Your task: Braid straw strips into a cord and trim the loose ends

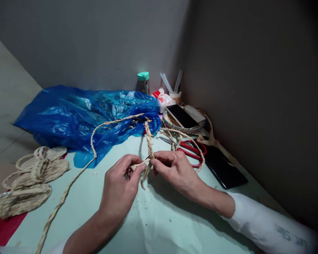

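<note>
Coiled braid bundles (51,171) lie far left, followed by a blue plastic bag (69,109), a left hand (119,187) pinching a pale strand (141,164) between thumb and fingers, a straw braid (149,141) running from the hands toward the bag, a right hand (177,171) with fingertips closed on its near end, and red-handled scissors (192,154).

The central braid (149,139) is tan, the bag (87,106) at upper left blue, the tabletop (161,227) below pale mint-green.
</note>
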Action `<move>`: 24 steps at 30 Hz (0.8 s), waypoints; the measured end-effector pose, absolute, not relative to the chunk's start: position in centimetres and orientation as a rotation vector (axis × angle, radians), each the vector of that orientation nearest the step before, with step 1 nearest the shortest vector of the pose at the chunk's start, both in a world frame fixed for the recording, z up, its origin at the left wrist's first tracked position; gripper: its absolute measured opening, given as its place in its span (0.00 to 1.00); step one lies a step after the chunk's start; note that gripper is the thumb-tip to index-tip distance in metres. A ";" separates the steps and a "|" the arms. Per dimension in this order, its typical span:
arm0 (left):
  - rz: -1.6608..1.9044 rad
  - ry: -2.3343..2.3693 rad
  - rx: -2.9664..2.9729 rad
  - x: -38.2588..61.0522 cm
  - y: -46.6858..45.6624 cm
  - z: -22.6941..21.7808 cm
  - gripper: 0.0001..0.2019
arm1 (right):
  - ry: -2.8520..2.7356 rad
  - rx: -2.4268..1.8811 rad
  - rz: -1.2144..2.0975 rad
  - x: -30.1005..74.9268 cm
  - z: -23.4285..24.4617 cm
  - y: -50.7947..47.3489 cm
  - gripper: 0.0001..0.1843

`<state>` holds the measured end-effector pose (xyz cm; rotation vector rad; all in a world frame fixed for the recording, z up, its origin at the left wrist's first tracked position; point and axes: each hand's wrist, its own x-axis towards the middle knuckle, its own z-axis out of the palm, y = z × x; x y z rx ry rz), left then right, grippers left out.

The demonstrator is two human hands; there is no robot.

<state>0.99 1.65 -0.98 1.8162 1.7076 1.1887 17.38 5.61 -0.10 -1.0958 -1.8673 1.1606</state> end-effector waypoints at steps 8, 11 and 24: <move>1.368 1.758 2.171 1.1 1.8 -0.9 0.08 | -1.734 -1.048 1.281 16.9 -0.3 5.2 0.17; 1.356 1.727 2.227 0.8 2.2 -0.7 0.07 | -1.747 -1.055 1.345 17.2 -0.1 5.4 0.18; 1.313 1.552 2.396 2.2 0.0 -1.0 0.08 | -1.459 -0.908 1.579 16.8 -1.0 5.0 0.12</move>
